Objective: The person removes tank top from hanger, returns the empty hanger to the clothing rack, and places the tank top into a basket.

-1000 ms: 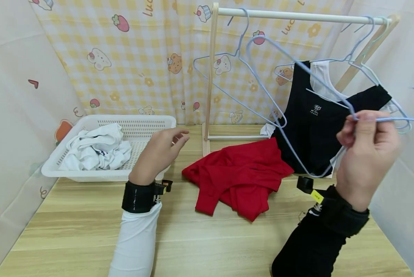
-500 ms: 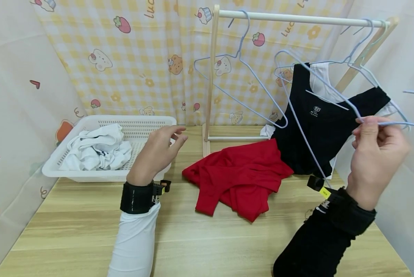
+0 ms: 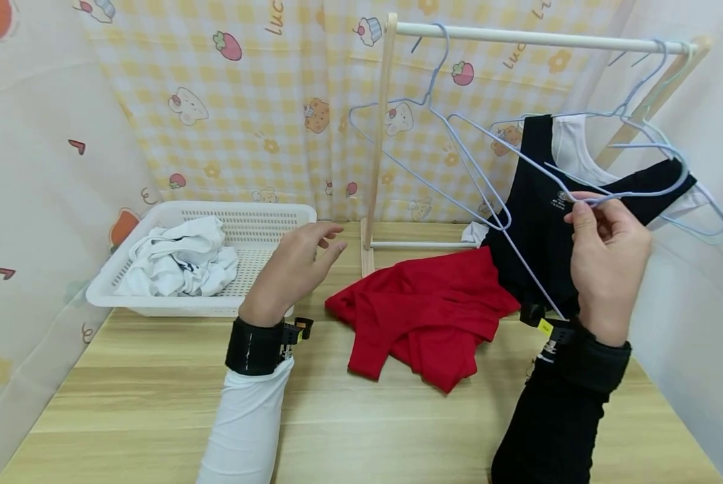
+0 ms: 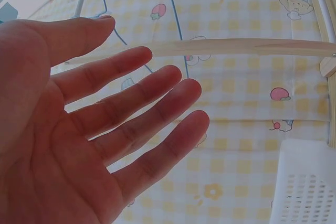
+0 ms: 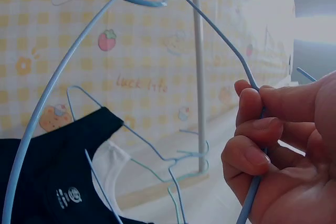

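Observation:
My right hand (image 3: 612,259) pinches a light blue clothes hanger (image 3: 652,194) between thumb and fingers near its neck. In the right wrist view the wire of this hanger (image 5: 31,129) loops round in front of the rack, and the fingers curl about it. Behind it a black tank top (image 3: 533,232) hangs on another blue hanger, with a white garment (image 3: 569,138) behind. My left hand (image 3: 294,269) hovers beside the basket, holding nothing; its palm and loosely spread fingers show in the left wrist view. Between the hands a crumpled red garment (image 3: 422,309) lies on the table.
A wooden rack with a white rail (image 3: 543,37) stands at the back right. From its left end hangs a bare blue hanger (image 3: 440,67). The white basket (image 3: 185,311) at left holds a bunched white garment (image 3: 179,259). A checked curtain (image 3: 246,134) backs the table.
My right hand moved right, then came back left with the hanger turning, so its hook now shows in front of the tank top. The left hand barely moved; the head view shifted slightly.

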